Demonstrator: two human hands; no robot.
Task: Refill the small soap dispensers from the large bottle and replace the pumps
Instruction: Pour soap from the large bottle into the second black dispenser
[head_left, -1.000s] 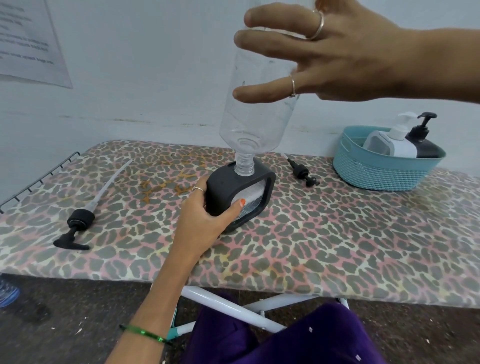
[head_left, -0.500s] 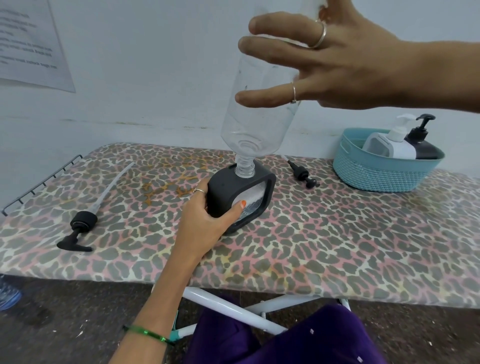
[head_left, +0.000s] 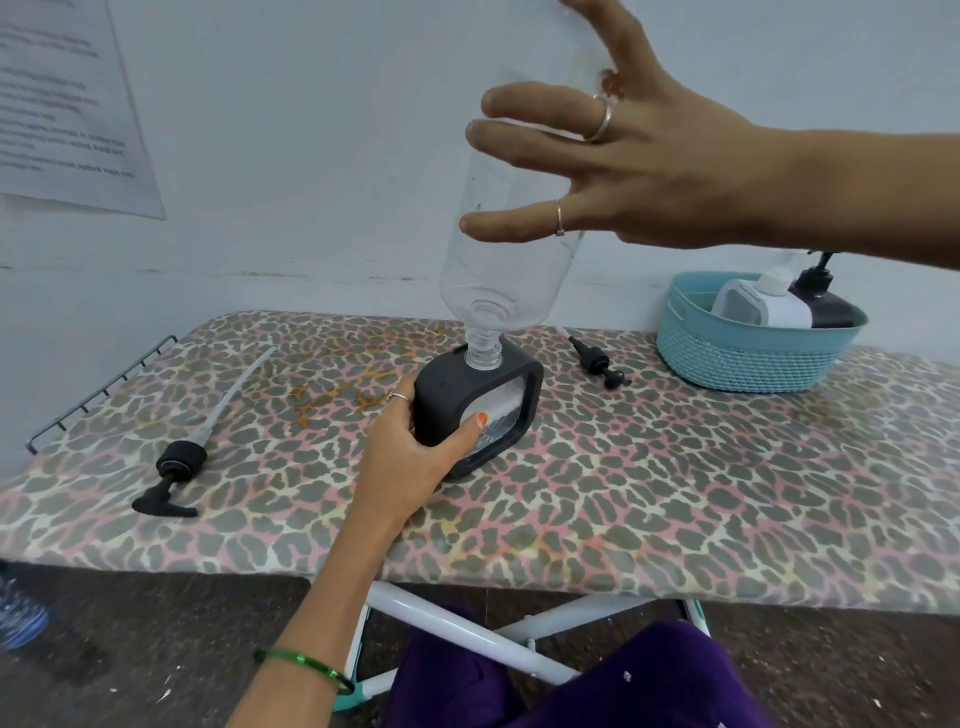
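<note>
At the far left, about nine o'clock, a sheet of printed paper (head_left: 62, 104) hangs on the pale wall, its text too blurred to read. Below it a wire rack (head_left: 98, 387) juts from the left end of the ironing board (head_left: 675, 493), whose leopard-print cover serves as the worktop. On that cover at eight o'clock lies a large black pump (head_left: 174, 473) with its long clear tube pointing toward one o'clock.

At the centre stands the small dark dispenser (head_left: 475, 402), a rounded block with a clear window in its front. The left hand (head_left: 415, 457) grasps it from the seven o'clock side, thumb pressed on the window and fingers curled round the back; a green bangle (head_left: 306, 667) circles that wrist. The large clear bottle (head_left: 511, 228) is held upside down at twelve o'clock, leaning slightly to the right, its threaded neck set into the dispenser's top opening. The right hand (head_left: 660, 156) holds the bottle's upper part, fingers spread across the front, with rings on two of them.

Just beside the dispenser at two o'clock lies a small black pump (head_left: 597, 364). Further right, at three o'clock, a teal basket (head_left: 748, 358) holds a white dispenser (head_left: 761, 304) and a black dispenser (head_left: 826, 301), both with pumps on.

At six o'clock, purple fabric (head_left: 597, 680) covers the person's lap before the board's white legs (head_left: 467, 629).
</note>
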